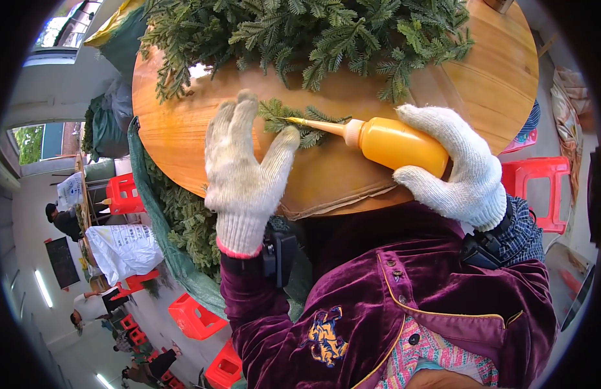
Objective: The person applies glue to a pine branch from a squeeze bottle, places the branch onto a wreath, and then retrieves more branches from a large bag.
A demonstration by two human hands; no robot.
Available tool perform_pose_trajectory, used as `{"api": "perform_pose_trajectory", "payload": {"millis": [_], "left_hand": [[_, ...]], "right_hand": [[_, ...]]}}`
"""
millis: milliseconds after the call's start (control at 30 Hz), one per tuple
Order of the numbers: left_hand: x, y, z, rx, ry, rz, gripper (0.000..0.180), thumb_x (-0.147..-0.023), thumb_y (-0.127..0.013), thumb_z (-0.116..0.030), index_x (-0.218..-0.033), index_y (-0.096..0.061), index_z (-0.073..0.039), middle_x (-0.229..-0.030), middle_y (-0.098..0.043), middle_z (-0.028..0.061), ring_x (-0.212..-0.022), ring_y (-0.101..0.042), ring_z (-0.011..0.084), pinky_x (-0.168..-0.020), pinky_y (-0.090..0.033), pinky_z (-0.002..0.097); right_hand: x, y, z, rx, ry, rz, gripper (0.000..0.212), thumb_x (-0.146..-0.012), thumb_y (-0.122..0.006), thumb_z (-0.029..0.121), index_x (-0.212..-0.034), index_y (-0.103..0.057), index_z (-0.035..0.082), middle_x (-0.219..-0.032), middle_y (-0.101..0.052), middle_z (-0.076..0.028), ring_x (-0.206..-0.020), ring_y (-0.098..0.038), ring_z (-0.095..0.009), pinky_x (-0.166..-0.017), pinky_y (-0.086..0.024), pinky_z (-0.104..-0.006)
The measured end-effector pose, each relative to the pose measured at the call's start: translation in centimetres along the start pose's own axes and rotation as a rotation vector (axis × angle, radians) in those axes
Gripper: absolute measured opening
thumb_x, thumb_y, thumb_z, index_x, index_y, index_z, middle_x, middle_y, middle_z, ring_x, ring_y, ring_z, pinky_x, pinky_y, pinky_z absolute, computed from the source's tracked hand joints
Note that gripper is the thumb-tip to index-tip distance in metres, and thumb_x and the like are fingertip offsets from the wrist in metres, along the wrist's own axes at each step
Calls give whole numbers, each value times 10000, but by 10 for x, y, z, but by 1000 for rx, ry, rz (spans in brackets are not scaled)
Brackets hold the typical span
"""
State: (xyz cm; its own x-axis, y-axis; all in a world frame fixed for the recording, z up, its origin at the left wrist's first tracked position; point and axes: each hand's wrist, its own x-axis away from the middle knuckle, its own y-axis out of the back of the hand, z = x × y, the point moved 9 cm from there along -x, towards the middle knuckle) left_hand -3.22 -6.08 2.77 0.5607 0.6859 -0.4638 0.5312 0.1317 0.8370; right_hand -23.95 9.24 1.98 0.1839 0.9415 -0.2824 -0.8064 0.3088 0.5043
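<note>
My right hand point(459, 162), in a white knit glove, is wrapped round an orange-yellow squeeze bottle point(401, 146) lying nearly level. Its long tapered nozzle points left over a small green fir sprig point(313, 135) on the round wooden table point(184, 139). Just left of the sprig, my left hand point(242, 175) wears a similar, yellow-stained glove. Its fingers point away from me, with the thumb spread beside the nozzle's tip; nothing shows in its grasp. Whether the thumb touches the sprig, I cannot tell.
A thick heap of fir branches point(313, 39) covers the table's far side. A flattened brown sheet point(346, 199) lies at the near edge. Left of me, a green sack point(145, 188) holds more branches. Red stools point(540, 188) stand around, and several people are farther left.
</note>
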Motion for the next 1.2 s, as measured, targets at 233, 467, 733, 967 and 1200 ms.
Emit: {"api": "perform_pose_trajectory", "payload": {"millis": [233,467,733,967,1200], "left_hand": [[8,-11,6,-100,129,66,590,-797,-839,-395,-1209,-693,1,-1230,-693,212,-1232,-605,393,-1128,-403,510],[10,-8,-1,-148,126,0,533,-789,-843,-384,-1121,-710,11,-1117,-718,199,-1139,-648,378,-1119,-409,503],[10,-9,-4,-171,128,8,512,-781,-849,-375,-1081,-708,15,-1076,-716,198,-1103,-655,366,-1103,-418,499],[12,-13,-2,-143,141,25,519,-779,-852,-368,-1084,-708,25,-1098,-713,200,-1110,-649,374,-1089,-434,492],[14,-12,3,-119,157,29,538,-781,-854,-382,-1090,-707,32,-1129,-708,209,-1123,-633,394,-1043,-460,488]], "right_hand": [[-5,2,6,30,16,5,651,-796,-866,153,-1359,-594,-30,-1288,-652,-176,-1182,-636,-283,-1053,-475,-371],[-8,3,9,74,47,24,665,-787,-870,156,-1359,-593,-42,-1290,-662,-185,-1181,-633,-309,-1063,-466,-394],[-9,1,16,103,159,42,665,-779,-871,158,-1346,-599,-58,-1296,-664,-186,-1180,-629,-322,-1058,-466,-411],[-14,-3,11,56,112,57,642,-782,-859,145,-1342,-608,-44,-1262,-671,-190,-1160,-641,-322,-1034,-485,-397],[-21,-3,19,132,142,50,616,-777,-846,118,-1327,-618,-39,-1195,-676,-196,-1108,-661,-338,-995,-509,-392]]}}
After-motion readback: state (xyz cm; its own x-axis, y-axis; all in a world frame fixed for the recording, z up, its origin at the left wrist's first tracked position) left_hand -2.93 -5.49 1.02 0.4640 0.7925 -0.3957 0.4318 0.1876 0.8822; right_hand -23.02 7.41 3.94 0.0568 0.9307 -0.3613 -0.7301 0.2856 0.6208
